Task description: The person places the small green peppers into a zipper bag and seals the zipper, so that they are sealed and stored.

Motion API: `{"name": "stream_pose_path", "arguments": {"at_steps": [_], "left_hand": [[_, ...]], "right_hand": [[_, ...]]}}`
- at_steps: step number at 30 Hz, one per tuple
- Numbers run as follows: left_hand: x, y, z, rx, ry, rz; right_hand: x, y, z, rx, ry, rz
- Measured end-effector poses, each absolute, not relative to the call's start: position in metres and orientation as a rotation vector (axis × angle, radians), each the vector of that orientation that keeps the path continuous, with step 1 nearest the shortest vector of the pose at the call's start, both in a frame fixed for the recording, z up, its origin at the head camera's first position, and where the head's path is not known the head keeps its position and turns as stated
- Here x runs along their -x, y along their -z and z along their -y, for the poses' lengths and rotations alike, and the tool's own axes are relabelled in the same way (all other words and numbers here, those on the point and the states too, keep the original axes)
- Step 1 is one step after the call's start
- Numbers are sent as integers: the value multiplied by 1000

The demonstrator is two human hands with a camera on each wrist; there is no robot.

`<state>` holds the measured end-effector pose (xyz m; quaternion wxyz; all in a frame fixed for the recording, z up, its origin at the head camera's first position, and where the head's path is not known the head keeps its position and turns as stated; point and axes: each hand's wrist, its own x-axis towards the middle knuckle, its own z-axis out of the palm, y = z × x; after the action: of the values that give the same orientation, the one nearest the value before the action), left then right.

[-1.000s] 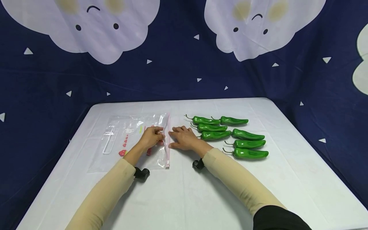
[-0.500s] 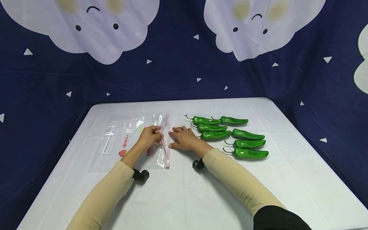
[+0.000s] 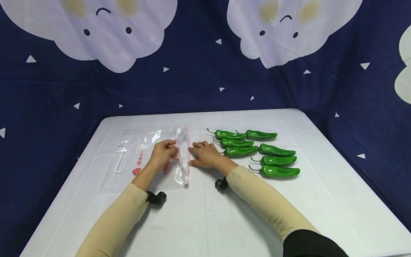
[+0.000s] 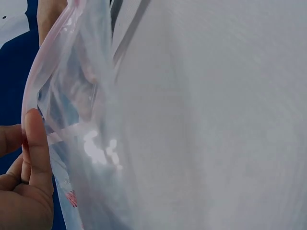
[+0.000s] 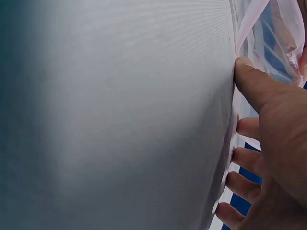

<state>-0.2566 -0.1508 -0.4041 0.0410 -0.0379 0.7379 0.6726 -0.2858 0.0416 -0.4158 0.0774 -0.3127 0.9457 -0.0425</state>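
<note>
A clear zip bag (image 3: 109, 180) with a pink zip edge and small red prints lies flat on the left half of the table. My left hand (image 3: 160, 155) pinches the upper layer at the bag's mouth between thumb and fingers, and in the left wrist view that pink strip (image 4: 31, 76) bows away from the other layer. My right hand (image 3: 205, 155) rests with spread fingers at the bag's lower pink edge. In the right wrist view the right thumb (image 5: 259, 86) and fingertips press along that edge on the white table.
Several green peppers (image 3: 279, 171) with thin stems lie in two loose groups to the right of the right hand, the nearest ones close to its wrist. A white cloth covers the table (image 3: 199, 221). Behind it hangs a navy backdrop (image 3: 199, 89) with clouds.
My left hand has drawn the upper layer a little to the left, so the gap at the bag's mouth is wider. The right hand and the peppers have not moved.
</note>
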Motion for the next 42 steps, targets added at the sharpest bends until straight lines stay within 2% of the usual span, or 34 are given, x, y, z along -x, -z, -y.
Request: {"name": "stream_pose_path", "arguments": {"at_steps": [24, 42], "left_hand": [[249, 399, 157, 221, -2211, -2125], [246, 398, 153, 181, -2217, -2268]], "right_hand": [[286, 418, -42, 926, 130, -2841], [286, 419, -42, 922, 120, -2839]]}}
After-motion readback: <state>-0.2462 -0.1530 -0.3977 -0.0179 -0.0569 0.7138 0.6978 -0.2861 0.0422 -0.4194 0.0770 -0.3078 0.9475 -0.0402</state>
